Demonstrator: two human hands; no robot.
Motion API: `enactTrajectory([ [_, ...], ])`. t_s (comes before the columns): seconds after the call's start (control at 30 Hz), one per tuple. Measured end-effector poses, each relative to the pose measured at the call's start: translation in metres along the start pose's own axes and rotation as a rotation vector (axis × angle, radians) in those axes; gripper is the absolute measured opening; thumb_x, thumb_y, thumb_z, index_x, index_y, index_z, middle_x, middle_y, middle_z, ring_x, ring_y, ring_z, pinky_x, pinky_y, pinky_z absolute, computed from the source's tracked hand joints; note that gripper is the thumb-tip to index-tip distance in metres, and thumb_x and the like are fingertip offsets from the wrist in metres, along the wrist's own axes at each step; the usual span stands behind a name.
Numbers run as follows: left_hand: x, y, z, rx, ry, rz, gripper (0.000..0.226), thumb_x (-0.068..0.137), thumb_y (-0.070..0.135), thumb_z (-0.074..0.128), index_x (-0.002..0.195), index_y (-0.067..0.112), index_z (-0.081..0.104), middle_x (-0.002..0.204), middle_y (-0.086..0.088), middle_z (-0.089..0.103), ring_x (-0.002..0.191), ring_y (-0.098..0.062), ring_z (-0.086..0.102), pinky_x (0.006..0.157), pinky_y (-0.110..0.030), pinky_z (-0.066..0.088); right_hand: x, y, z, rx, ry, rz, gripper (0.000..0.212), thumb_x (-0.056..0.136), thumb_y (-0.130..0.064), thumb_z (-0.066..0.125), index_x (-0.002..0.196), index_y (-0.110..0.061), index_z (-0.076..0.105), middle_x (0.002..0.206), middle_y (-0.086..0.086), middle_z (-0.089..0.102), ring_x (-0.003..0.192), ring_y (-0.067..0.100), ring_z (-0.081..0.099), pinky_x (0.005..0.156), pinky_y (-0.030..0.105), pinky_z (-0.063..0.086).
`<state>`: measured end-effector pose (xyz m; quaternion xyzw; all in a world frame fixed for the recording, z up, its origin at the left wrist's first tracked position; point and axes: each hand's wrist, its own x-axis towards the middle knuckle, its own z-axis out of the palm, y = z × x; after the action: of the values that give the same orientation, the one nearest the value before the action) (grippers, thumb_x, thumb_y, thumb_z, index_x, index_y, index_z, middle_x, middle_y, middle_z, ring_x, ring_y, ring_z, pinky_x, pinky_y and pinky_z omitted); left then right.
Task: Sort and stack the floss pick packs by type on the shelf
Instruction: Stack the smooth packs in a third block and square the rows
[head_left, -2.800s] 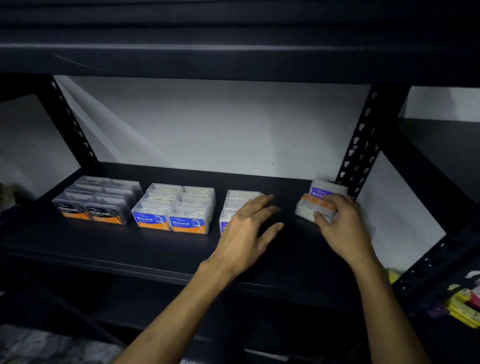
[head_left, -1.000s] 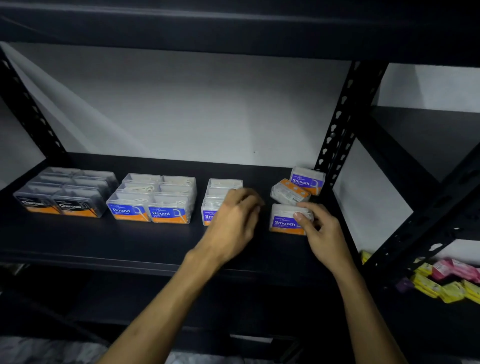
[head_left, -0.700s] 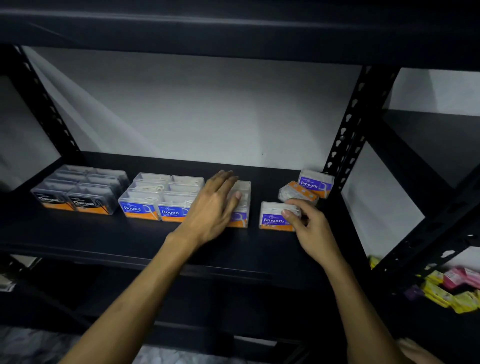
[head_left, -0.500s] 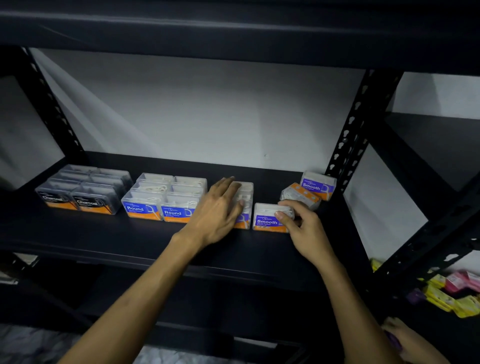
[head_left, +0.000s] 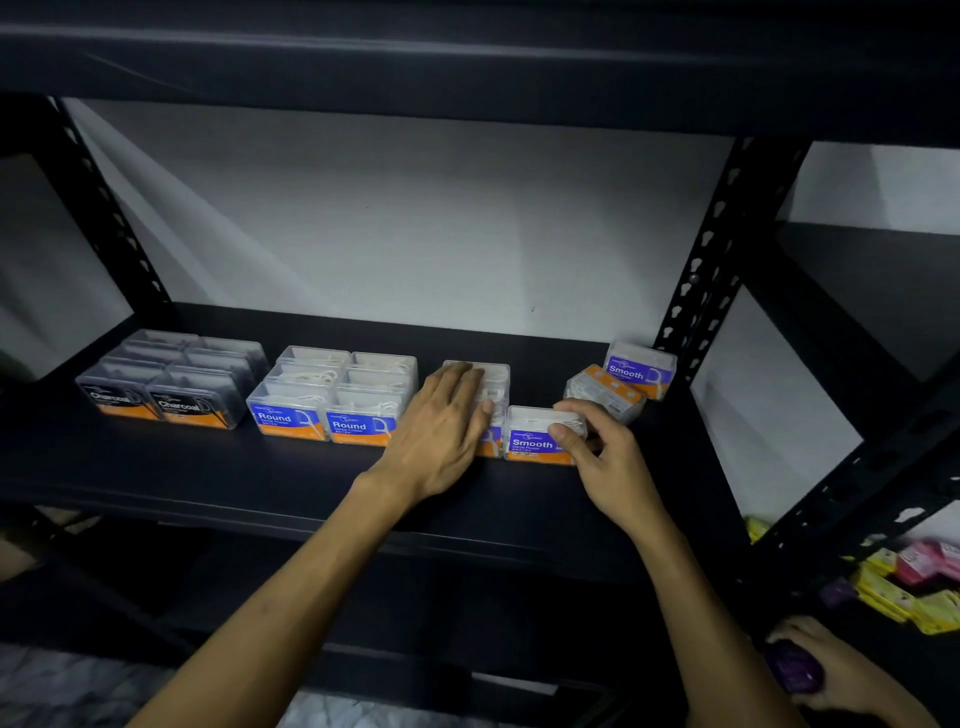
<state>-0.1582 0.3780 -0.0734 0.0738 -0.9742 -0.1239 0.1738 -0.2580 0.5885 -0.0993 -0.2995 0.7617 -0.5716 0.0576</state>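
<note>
A black metal shelving unit fills the view, its upper board dark overhead. Perforated black uprights stand at the right and left. Behind is a plain white wall, crossed by slanting shadows. The light is dim. A neighbouring rack continues at right.

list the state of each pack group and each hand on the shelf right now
Charcoal packs: lined up, far left.
Round packs: lined up, untouched.
Smooth row: under the flat left hand.
Front Smooth pack: upright, pinched by the right hand.
Tilted pack: askew.
Rear Smooth pack: upright, unsorted.
</note>
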Motion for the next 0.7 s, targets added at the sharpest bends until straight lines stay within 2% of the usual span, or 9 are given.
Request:
enactTrajectory([
  [0.13, 0.0004, -0.0011, 0.001, 0.024, -0.009, 0.002, 0.073, 0.1, 0.056, 0.01, 0.154, 0.01, 0.03, 0.158, -0.01, 0.032, 0.149, -0.021, 0.023, 0.12, -0.027, 0.009, -0.0006, 0.0003, 0.0023, 0.014, 0.008, 0.005, 0.036, 0.093, -0.029, 0.061, 0.126, -0.014, 0.06, 0.123, 0.005, 0.062, 0.106, 0.007, 0.064, 0.077, 0.018, 0.055],
  [0.33, 0.0025, -0.0018, 0.0022, 0.026, -0.049, 0.008, 0.075, 0.1, 0.058, 0.006, 0.158, 0.01, 0.013, 0.167, -0.006, 0.004, 0.153, -0.015, -0.005, 0.121, -0.027, -0.003, -0.0023, 0.0012, 0.0025, 0.025, 0.016, 0.005, 0.04, 0.092, -0.031, 0.061, 0.128, -0.014, 0.06, 0.125, 0.005, 0.061, 0.108, 0.008, 0.063, 0.078, 0.016, 0.055],
  [0.53, 0.0031, -0.0012, 0.0008, 0.031, -0.097, 0.0, 0.07, 0.103, 0.054, 0.01, 0.158, 0.011, 0.013, 0.166, -0.005, 0.01, 0.153, -0.015, -0.001, 0.123, -0.029, 0.0, -0.0028, 0.0009, 0.0025, 0.028, 0.024, 0.006, 0.037, 0.093, -0.027, 0.061, 0.128, -0.016, 0.06, 0.127, 0.004, 0.059, 0.109, 0.008, 0.063, 0.077, 0.015, 0.055],
  [0.63, 0.0034, -0.0006, 0.0007, 0.056, -0.044, 0.013, 0.073, 0.101, 0.055, 0.008, 0.157, 0.01, 0.02, 0.166, -0.008, 0.015, 0.154, -0.018, 0.0, 0.12, -0.027, -0.006, -0.0023, 0.0009, 0.0013, 0.021, 0.012, -0.007, 0.041, 0.091, -0.033, 0.062, 0.129, -0.019, 0.059, 0.127, 0.002, 0.059, 0.108, 0.008, 0.064, 0.078, 0.019, 0.056],
  [0.7, 0.0038, 0.0013, -0.0019, 0.061, 0.032, 0.022, 0.071, 0.101, 0.055, 0.012, 0.155, 0.011, 0.026, 0.165, -0.009, 0.015, 0.154, -0.02, -0.002, 0.123, -0.033, -0.004, 0.0001, 0.0004, -0.0022, 0.01, 0.078, -0.029, 0.04, 0.093, -0.031, 0.062, 0.13, -0.017, 0.058, 0.123, 0.0, 0.06, 0.105, 0.005, 0.064, 0.077, 0.016, 0.055],
])
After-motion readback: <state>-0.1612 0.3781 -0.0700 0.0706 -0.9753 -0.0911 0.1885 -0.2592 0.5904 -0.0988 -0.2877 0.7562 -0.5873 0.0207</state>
